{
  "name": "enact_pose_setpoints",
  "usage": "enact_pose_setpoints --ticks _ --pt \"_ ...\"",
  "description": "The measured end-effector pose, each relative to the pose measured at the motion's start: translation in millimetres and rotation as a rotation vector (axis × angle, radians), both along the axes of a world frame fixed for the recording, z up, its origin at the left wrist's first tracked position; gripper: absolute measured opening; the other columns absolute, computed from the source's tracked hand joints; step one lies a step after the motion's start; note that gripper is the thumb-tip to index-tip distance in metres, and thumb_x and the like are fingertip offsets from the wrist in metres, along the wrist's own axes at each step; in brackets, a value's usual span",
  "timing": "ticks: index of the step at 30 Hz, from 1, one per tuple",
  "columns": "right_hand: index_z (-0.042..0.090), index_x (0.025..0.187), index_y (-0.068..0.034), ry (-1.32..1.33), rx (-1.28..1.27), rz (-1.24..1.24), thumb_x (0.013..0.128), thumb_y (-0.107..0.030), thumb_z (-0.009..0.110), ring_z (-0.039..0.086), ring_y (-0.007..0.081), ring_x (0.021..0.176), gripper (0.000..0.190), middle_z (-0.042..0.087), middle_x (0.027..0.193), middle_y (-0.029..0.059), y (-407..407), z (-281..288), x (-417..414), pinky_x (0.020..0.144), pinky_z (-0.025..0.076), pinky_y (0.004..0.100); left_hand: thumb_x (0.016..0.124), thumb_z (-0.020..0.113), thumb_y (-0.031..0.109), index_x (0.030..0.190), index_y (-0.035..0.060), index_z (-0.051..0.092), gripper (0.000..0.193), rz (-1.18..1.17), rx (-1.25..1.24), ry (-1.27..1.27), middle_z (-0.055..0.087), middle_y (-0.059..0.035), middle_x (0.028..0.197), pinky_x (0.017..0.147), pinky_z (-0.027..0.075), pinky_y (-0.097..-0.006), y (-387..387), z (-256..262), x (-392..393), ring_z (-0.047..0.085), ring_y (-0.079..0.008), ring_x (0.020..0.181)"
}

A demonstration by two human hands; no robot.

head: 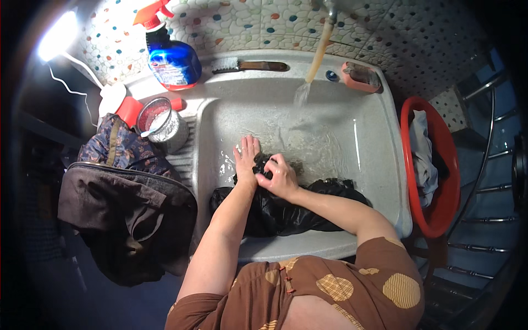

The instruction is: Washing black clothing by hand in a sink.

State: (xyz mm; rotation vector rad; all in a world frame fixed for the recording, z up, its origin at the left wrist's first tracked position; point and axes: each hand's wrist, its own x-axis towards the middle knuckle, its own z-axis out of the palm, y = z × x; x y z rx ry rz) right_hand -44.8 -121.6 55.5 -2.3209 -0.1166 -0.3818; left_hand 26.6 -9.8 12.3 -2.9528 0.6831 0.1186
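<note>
A wet black garment point(280, 216) lies bunched along the near side of the grey sink point(375, 136), in shallow water. My right hand point(281, 176) is closed around a bunched fold of it, with the fingers curled and the thumb toward my left wrist. Beside that fold my left hand point(246, 159) is laid flat, fingers stretched forward into the water. Its heel meets the black cloth; whether the palm rests on cloth or on the sink bottom is hidden. Water runs from a yellowed hose on the tap point(321, 51) into the far part of the sink.
A blue spray bottle point(175, 62), a wood-handled brush point(251, 66) and a pink soap dish point(361, 77) line the back rim. On the left, a tub of white powder point(167, 128) stands near a dark zippered garment point(123, 206). A red basin point(447, 198) holding clothes is at right.
</note>
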Motion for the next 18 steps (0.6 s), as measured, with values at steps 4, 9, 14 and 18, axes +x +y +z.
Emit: enact_pose_setpoints --ticks 4,9,14,18 --pt "0.059 0.073 -0.010 0.013 -0.224 -0.264 0.069 -0.038 0.067 0.058 0.0343 0.078 0.029 0.054 0.091 0.0126 -22.1 -35.6 75.3 0.062 0.048 0.0457 0.077 0.052 0.047 0.141 0.0049 0.024 0.081 0.019 0.034 0.138 0.008 -0.0156 0.151 0.110 0.009 -0.0513 -12.7 29.5 -4.3 0.002 -0.0309 0.140" --pt "0.059 0.072 -0.008 -0.295 -0.425 -0.018 0.064 -0.037 0.070 0.054 0.0337 0.082 0.032 0.051 0.088 0.0125 -47.2 -37.6 129.9 0.075 0.044 0.0458 0.073 0.055 0.059 0.131 -0.0023 0.043 0.085 0.047 -0.080 0.223 0.012 -0.0176 0.149 0.110 0.008 -0.0512 -14.3 46.6 -5.7 0.006 -0.0318 0.139" --pt "0.060 0.075 -0.007 -0.084 -0.291 -0.290 0.065 -0.037 0.069 0.055 0.0358 0.086 0.033 0.054 0.096 0.0159 -29.7 -30.1 123.1 0.079 0.043 0.0451 0.070 0.057 0.061 0.134 -0.0031 0.037 0.093 0.050 -0.073 0.220 0.011 -0.0159 0.150 0.110 0.008 -0.0506 -17.5 44.1 -4.0 0.007 -0.0306 0.139" --pt "0.058 0.076 -0.005 0.278 0.125 0.047 0.072 -0.034 0.064 0.056 0.0389 0.083 0.030 0.056 0.092 0.0218 -24.7 -13.6 58.9 0.074 0.046 0.0443 0.077 0.055 0.041 0.144 0.0072 0.009 0.089 0.029 0.047 0.203 0.005 -0.0122 0.151 0.110 0.009 -0.0519 -10.3 28.7 -3.5 0.002 -0.0294 0.140"
